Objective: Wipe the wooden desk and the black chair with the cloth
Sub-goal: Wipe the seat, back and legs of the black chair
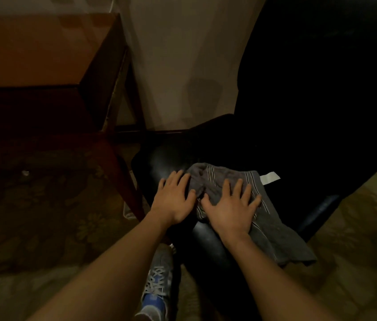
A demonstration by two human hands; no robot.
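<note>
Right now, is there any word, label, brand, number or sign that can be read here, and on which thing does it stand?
No text can be read in this picture.
The white tag beside the cloth: no print shows on it.
The shoe: a blue patch near the toe, too blurred to show any brand.

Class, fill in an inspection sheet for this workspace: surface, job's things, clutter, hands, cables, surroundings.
Surface: black chair seat, glossy, dimly lit.
Job's things: grey striped cloth spread on the seat; wooden desk at the left.
Clutter: white strip at the cloth's far edge; pale scrap on the carpet.
Hands: left hand flat on the seat at the cloth's edge; right hand flat on the cloth.
Cables: nothing seen.
Surroundings: patterned carpet, pale wall, a shoe below the seat.
</note>
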